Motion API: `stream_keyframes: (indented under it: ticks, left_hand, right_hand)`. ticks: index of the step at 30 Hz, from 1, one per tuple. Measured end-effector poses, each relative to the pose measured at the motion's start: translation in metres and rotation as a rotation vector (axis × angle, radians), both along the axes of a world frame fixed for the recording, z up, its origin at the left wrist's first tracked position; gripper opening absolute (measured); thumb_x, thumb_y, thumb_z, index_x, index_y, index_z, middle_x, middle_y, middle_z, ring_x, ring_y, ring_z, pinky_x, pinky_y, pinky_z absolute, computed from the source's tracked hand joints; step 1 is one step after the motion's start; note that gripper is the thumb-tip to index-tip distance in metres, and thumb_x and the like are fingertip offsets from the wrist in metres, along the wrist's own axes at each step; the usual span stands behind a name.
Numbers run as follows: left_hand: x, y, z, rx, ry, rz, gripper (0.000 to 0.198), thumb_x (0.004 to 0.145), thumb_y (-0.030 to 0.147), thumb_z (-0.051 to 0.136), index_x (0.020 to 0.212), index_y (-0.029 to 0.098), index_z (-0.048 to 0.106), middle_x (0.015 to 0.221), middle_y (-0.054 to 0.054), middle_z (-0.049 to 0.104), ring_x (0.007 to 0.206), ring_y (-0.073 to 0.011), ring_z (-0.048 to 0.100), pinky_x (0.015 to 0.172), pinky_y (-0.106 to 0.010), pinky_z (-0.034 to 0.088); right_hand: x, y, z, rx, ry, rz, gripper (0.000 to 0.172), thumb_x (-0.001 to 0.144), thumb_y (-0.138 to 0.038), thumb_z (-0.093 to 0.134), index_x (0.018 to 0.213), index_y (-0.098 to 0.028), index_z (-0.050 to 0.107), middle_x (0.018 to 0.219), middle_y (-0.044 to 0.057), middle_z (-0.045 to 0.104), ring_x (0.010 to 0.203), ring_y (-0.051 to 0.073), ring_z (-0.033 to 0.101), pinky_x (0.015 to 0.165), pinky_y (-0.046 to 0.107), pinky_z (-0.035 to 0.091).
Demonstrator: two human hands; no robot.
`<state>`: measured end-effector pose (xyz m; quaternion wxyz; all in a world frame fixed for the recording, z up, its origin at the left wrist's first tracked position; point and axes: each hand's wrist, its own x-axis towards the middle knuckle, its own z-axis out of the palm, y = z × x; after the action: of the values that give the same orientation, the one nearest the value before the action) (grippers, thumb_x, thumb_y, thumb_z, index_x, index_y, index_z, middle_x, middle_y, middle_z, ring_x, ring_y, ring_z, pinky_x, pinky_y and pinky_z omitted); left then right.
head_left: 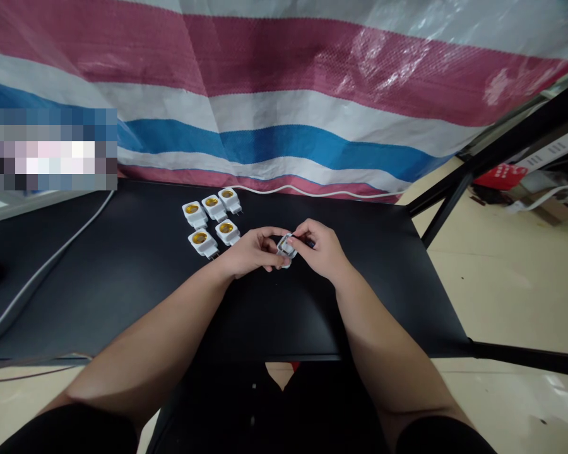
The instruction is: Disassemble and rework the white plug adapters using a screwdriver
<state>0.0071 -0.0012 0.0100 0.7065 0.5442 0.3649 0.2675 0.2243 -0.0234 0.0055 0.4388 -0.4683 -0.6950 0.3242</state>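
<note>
The left hand (254, 253) pinches a small white plastic case (284, 248) between thumb and fingers, gripping it from its nine o'clock side. The right hand (322, 248) meets the case from three o'clock, its thumb and bent fingertips pinching the upper edge; what its curled inner fingers do is hidden. The case is above the black bench (284, 309), between the two hands.

At ten o'clock from the case lie five white plugs (202, 241) with round golden faces turned up, three in the farther row and two in the nearer, prongs pointing towards about five o'clock. At twelve o'clock, a thin white cord (307, 193) runs along the far edge, in front of a striped plastic sheet (274, 145). A thicker grey-white cable (47, 268) slants across the bench at nine o'clock.
</note>
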Motion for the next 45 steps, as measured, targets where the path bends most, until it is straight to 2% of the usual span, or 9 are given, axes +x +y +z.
stream_keyframes:
  ticks: [7,18,31,38,45]
  left_hand:
    - [-0.001,0.001,0.001,-0.091,-0.046,0.007,0.085,0.063,0.024,0.101,0.139,0.009,0.065,0.076,-0.004,0.077,0.062,-0.0139,0.072,0.05,-0.018,0.052]
    - [-0.003,0.003,-0.002,-0.184,-0.144,-0.025,0.082,0.067,0.017,0.1,0.141,0.011,0.064,0.077,-0.004,0.077,0.062,-0.0126,0.072,0.049,-0.015,0.051]
    - [-0.001,0.001,-0.003,-0.052,-0.071,0.012,0.081,0.066,0.02,0.1,0.139,0.009,0.066,0.072,-0.004,0.077,0.06,-0.0139,0.071,0.051,-0.018,0.054]
    - [-0.002,0.002,-0.001,-0.13,-0.122,-0.012,0.082,0.066,0.02,0.101,0.14,0.01,0.066,0.075,-0.004,0.077,0.061,-0.0131,0.071,0.049,-0.016,0.052]
    - [-0.002,0.003,-0.004,-0.141,-0.14,0.019,0.079,0.067,0.018,0.1,0.137,0.011,0.065,0.076,-0.003,0.078,0.064,-0.0136,0.073,0.051,-0.015,0.053]
  right_hand:
    - [-0.002,0.001,-0.003,0.093,0.003,0.003,0.018,0.096,-0.034,0.072,0.09,-0.024,0.059,0.095,0.004,0.068,0.076,0.017,0.065,0.068,0.033,0.053]
    - [-0.006,-0.002,0.004,0.154,0.038,0.0,0.016,0.096,-0.03,0.072,0.091,-0.023,0.058,0.098,0.004,0.068,0.074,0.015,0.065,0.065,0.031,0.049]
    - [-0.007,-0.002,0.006,0.228,-0.085,-0.034,0.013,0.096,-0.026,0.071,0.09,-0.024,0.059,0.095,0.005,0.069,0.08,0.019,0.069,0.074,0.036,0.057]
    - [-0.006,-0.002,0.004,0.193,-0.007,-0.027,0.014,0.097,-0.03,0.071,0.092,-0.024,0.06,0.097,0.004,0.07,0.079,0.018,0.069,0.072,0.035,0.057]
    - [-0.006,-0.004,0.008,0.263,0.016,-0.055,0.013,0.095,-0.028,0.073,0.092,-0.023,0.062,0.097,0.003,0.07,0.08,0.017,0.07,0.074,0.034,0.059]
